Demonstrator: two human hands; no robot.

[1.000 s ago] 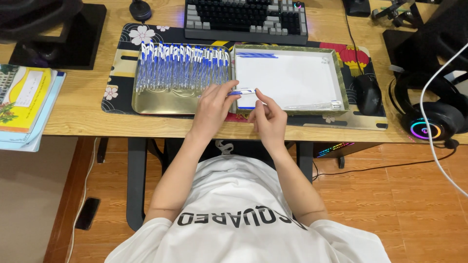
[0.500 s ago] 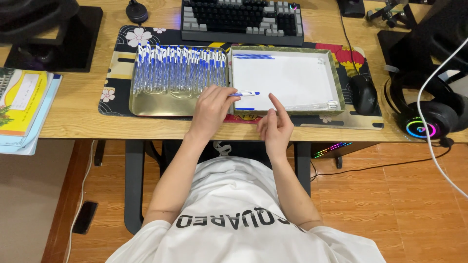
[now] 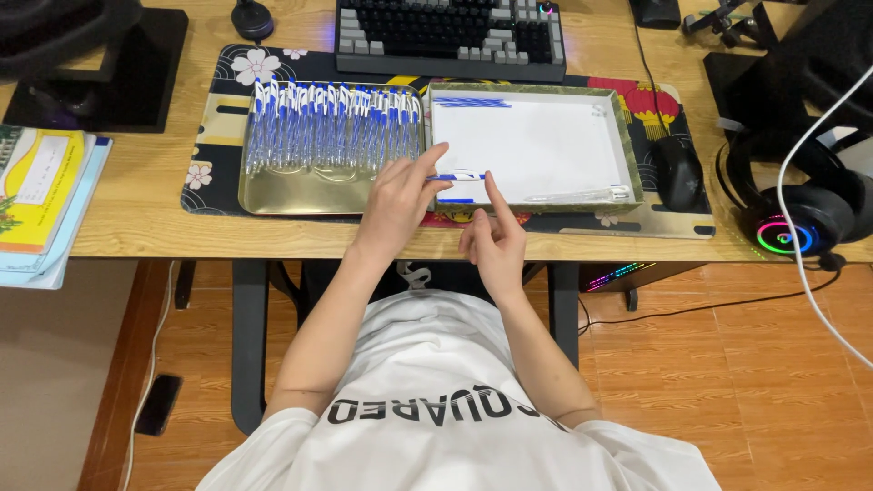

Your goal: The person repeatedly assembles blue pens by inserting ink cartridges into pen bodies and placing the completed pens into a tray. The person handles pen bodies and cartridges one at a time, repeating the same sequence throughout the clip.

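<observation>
Wooden desk (image 3: 136,214), front edge first: the right hand (image 3: 496,238) hovers just over that edge, index finger raised toward the pen (image 3: 459,177), other fingers curled, holding nothing. Just beyond, the left hand (image 3: 400,195) pinches the blue-and-white pen level, at the seam where the gold tray (image 3: 273,195) meets the white box (image 3: 536,150). A good grip here looks like one near the pen's middle, with the barrel kept level, so it clears the box's near wall. Beyond the hands, 1 long row of pens (image 3: 332,127) fills the tray's far half; its near strip is bare. The box floor is mostly open. The mouse (image 3: 677,173) sits by its right wall, and the keyboard (image 3: 450,36) is along the desk's far edge.
</observation>
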